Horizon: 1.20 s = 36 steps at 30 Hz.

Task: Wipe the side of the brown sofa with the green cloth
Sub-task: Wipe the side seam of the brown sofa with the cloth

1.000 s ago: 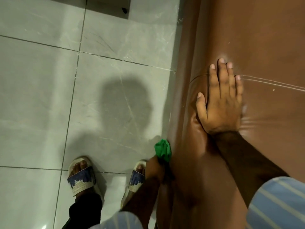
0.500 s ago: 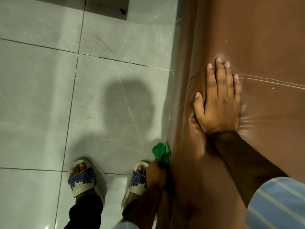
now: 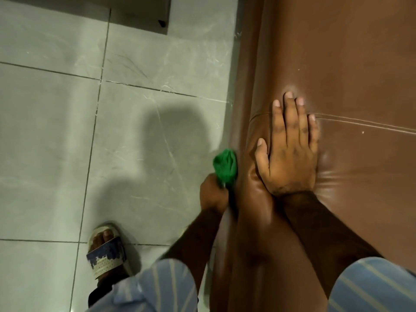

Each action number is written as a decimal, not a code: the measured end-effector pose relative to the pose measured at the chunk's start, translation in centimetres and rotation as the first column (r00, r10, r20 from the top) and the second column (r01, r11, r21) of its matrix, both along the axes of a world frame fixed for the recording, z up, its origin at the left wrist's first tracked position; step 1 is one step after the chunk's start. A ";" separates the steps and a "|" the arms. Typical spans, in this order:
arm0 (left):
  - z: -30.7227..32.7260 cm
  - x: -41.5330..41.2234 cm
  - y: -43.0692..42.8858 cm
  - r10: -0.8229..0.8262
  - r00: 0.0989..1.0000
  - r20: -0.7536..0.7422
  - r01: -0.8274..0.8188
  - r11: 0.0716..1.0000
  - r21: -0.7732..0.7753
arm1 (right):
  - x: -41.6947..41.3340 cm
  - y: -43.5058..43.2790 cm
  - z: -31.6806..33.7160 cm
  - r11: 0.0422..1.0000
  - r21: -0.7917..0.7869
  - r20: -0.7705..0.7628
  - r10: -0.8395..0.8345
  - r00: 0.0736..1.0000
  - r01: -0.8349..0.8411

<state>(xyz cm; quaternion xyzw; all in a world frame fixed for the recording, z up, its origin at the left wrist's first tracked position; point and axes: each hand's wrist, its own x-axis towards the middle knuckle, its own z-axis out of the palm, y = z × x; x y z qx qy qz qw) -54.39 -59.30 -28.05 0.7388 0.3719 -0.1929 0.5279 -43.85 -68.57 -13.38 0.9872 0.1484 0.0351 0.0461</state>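
The brown leather sofa (image 3: 337, 64) fills the right half of the view, its side face dropping to the floor along a vertical edge. My left hand (image 3: 212, 193) grips the bunched green cloth (image 3: 225, 166) and presses it against the sofa's side, just left of the rounded arm edge. My right hand (image 3: 289, 152) lies flat on top of the sofa arm, fingers spread and pointing away from me, across a stitched seam. It holds nothing.
Grey floor tiles (image 3: 112, 143) with dark grout lines lie to the left of the sofa. My sandalled foot (image 3: 105, 251) stands near the bottom. A dark furniture base (image 3: 144, 16) sits at the top edge. My striped sleeves show at the bottom.
My left hand has slid the green cloth forward along the sofa's side, farther from my feet. My right hand stays planted on the arm. The view has shifted a little.
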 end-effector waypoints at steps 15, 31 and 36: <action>-2.4 7.6 1.4 -0.053 0.991 -0.125 0.043 0.996 -0.079 | 0.0 -0.4 -0.5 1.000 0.020 0.022 0.010 1.000 -0.010; 1.6 -3.9 3.4 -0.267 0.961 -0.073 0.250 0.950 -0.188 | -0.1 0.2 0.3 1.000 0.012 -0.029 -0.005 1.000 0.005; 5.4 -0.9 10.8 -0.301 0.954 0.002 0.300 0.950 -0.080 | -0.8 2.1 1.7 0.992 -0.005 -0.069 -0.128 0.989 0.127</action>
